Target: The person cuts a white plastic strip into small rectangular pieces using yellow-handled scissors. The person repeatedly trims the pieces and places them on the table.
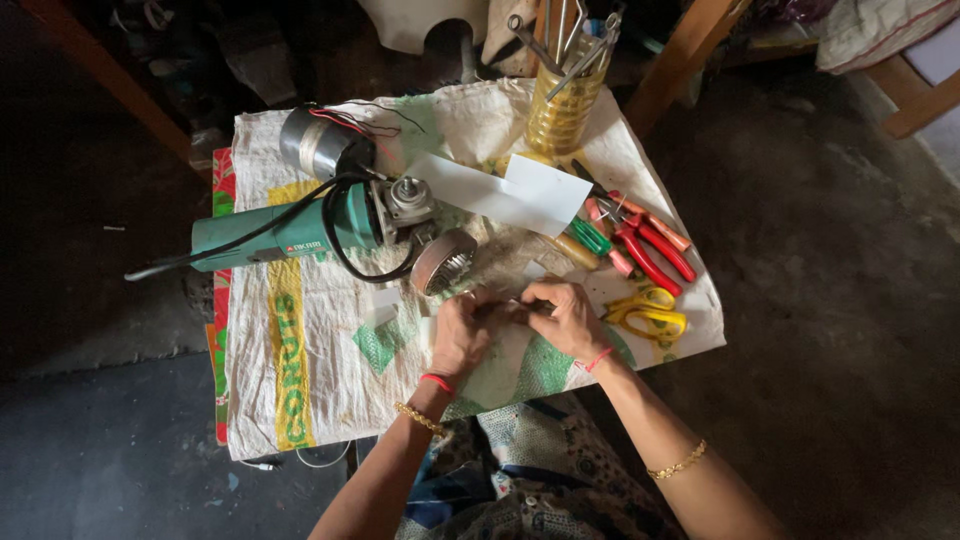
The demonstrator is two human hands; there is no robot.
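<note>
Small part (510,307), identity unclear: pinched between fingers of left hand (462,335) and right hand (565,318), both closed on it, over the sack-covered counter (300,400). Likely light and rigid; best held at its ends. Green angle grinder (300,232) near; red pliers (650,250) beside.

Grinder (300,232) left of pliers (650,245)

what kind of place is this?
Likely an informal repair spot for power tools, set low over a bare floor. A green angle grinder lies partly stripped on a woven sack, with red pliers and a jar of tools nearby.
</note>
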